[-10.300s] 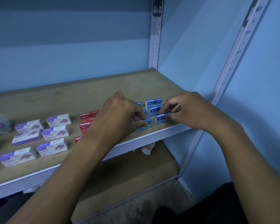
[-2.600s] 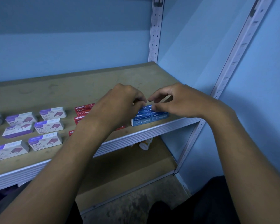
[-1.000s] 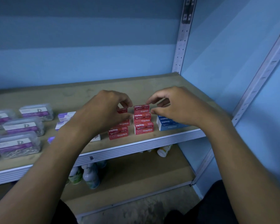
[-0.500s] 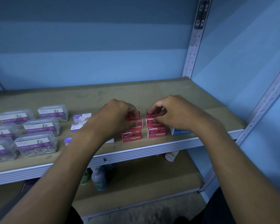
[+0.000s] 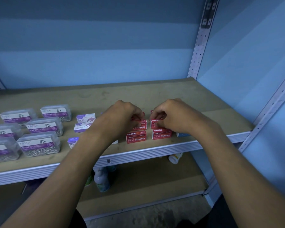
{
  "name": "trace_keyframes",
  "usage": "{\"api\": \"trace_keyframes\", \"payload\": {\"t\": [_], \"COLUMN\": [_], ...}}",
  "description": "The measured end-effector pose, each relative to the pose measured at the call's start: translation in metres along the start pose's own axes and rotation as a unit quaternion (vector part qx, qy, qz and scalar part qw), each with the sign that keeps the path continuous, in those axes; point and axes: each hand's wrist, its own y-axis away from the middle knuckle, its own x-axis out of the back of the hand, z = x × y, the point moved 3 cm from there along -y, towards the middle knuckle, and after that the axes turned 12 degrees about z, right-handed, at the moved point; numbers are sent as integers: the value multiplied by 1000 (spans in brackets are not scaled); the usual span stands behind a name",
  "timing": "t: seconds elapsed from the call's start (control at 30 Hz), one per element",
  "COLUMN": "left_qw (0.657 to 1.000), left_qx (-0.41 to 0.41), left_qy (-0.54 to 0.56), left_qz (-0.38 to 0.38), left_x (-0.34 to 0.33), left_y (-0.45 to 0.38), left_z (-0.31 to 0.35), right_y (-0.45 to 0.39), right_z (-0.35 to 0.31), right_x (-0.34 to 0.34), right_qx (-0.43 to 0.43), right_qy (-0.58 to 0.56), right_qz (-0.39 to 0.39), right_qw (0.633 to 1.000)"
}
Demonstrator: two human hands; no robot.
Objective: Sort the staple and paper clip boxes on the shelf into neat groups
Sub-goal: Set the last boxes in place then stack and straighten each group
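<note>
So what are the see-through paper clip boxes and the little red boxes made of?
The paper clip boxes look like clear hard plastic: you can see the silvery clips piled inside, and the rounded corners catch a dull shine. The red staple boxes look like thin printed cardboard: flat, matte faces, sharp folded edges, white lettering printed on. The clips themselves seem to be metal wire, though they are too small to be sure.

Red staple boxes (image 5: 136,137) sit in two columns near my shelf's (image 5: 155,96) front edge; purple-and-white staple boxes (image 5: 85,118) left of them; clear paper clip boxes (image 5: 39,143) grouped far left.
</note>
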Motion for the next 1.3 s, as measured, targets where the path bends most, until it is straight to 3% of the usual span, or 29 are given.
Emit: {"api": "trace_keyframes", "payload": {"t": [0.4, 1.3], "left_qw": [1000, 1000], "left_qx": [-2, -3], "left_qy": [5, -3], "left_qz": [13, -7], "left_x": [8, 6], "left_y": [7, 18], "left_z": [2, 6], "right_y": [8, 23], "right_z": [-5, -21], "right_x": [13, 11], "right_qx": [12, 14], "right_qy": [-15, 28], "right_qz": [-3, -104], "right_qw": [1000, 994]}}
